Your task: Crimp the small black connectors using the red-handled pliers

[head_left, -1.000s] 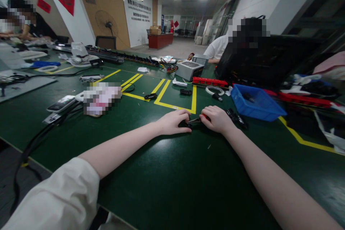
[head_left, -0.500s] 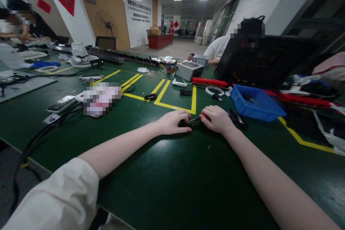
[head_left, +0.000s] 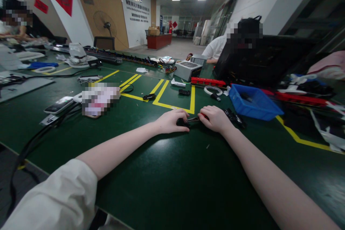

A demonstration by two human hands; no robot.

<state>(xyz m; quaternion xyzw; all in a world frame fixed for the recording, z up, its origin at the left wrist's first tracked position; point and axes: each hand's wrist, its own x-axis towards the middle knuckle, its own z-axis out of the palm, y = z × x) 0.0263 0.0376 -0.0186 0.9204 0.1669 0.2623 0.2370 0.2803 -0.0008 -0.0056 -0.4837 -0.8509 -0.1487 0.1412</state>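
Near the middle of the green table point(head_left: 161, 172), my left hand point(head_left: 172, 121) is closed round a small black part point(head_left: 182, 123). My right hand point(head_left: 214, 118) grips red-handled pliers point(head_left: 194, 119), whose metal jaws point left and meet the black part between my hands. Most of the handles are hidden under my right fingers. Just right of my right hand lie black plastic pieces point(head_left: 235, 118). Two more small black parts rest farther back, one beside a yellow tape line point(head_left: 149, 96) and one inside a taped box point(head_left: 184, 92).
A blue tray point(head_left: 254, 109) stands at the right, before a big black case point(head_left: 264, 61). Behind are a power supply point(head_left: 188, 70) and a red strip point(head_left: 208, 81). A phone point(head_left: 99, 102) and cables lie left. People sit at the far left and behind the case.
The view has shifted slightly, so everything sits a little farther left. More of the black part shows between my left thumb and fingers; both hands keep their hold.
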